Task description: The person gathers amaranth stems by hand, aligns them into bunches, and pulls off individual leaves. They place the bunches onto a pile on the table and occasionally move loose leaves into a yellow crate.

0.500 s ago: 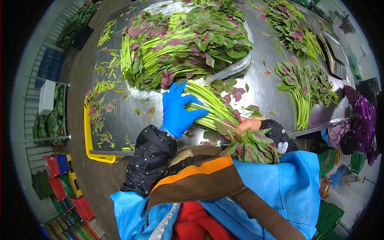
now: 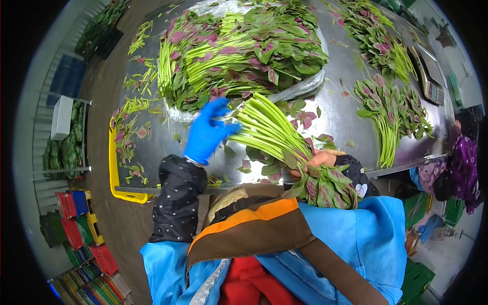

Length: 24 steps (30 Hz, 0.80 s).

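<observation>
My right hand, bare, is wrapped round a bunch of red-and-green amaranth near where its stems meet the leaves. The pale green stem ends fan out toward the upper left, while the leaves hang down by my apron. In a blue glove, my left hand is open beside the stem ends, thumb and fingers apart, fingertips right by the cut tips. Just beyond both hands lies a large heap of amaranth on clear plastic. Loose leaves are scattered under the bunch.
The metal table carries more amaranth bunches at the right, beside a digital scale. Trimmed stems and leaves lie along the left edge, above a yellow crate. A person in purple clothing is at the far right.
My left hand has come off the stems and moved left, its fingers opening. The stem ends now fan wider in my right hand, which stays in nearly the same place.
</observation>
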Tool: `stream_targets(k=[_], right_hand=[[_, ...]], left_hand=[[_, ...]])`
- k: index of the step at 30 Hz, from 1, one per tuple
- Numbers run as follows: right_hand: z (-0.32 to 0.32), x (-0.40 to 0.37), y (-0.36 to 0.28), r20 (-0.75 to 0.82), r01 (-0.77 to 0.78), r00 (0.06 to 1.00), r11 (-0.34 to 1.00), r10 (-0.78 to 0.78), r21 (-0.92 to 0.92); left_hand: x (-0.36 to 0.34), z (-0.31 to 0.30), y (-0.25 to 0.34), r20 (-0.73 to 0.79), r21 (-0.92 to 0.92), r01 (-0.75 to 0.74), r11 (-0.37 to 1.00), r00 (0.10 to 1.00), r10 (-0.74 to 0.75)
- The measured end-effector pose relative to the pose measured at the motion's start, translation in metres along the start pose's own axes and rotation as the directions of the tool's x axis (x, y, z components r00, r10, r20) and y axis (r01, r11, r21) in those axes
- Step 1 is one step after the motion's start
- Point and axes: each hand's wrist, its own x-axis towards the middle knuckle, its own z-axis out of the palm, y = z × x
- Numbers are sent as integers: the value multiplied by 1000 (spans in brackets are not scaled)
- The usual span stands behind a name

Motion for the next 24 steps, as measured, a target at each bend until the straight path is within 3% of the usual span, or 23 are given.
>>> stream_targets(k=[2, 5, 8, 11, 12, 14, 17, 20, 21, 24], right_hand=[[7, 1, -5, 21, 11, 1000, 1000, -11, -12], [9, -1, -5, 26, 12, 1000, 1000, -11, -16], [7, -1, -4, 34, 7, 999, 1000, -7, -14], [10, 3, -7, 51, -12, 999, 1000, 13, -22], [11, 4, -9, 54, -16, 998, 999, 18, -30], [14, 6, -11, 60, -21, 998, 999, 24, -38], [16, 4, -11, 65, -17, 998, 999, 19, -36], [15, 4, -11, 69, -13, 997, 999, 15, -30], [15, 4, -12, 68, -13, 998, 999, 15, -32], [18, 7, -12, 77, -18, 997, 999, 20, -27]], left_hand=[[-4, -2, 3, 210, 26, 180, 983, 961, -181], [15, -46, 5, -111, -16, 266, 964, 957, -266], [18, -64, -5, -285, -154, 94, 984, 949, -135], [9, -26, 15, -51, 25, 6, 1000, 999, -5], [4, -7, 20, -6, -45, 43, 998, 999, -43], [-1, 10, 4, 16, 234, -75, 969, 997, 73], [10, -3, -9, -324, 206, -211, 956, 907, 270], [24, -38, -23, -391, -141, -20, 990, 920, -37], [19, -27, -10, -377, -93, -37, 995, 926, 0], [9, 7, -10, -124, 36, -197, 980, 972, 200]])
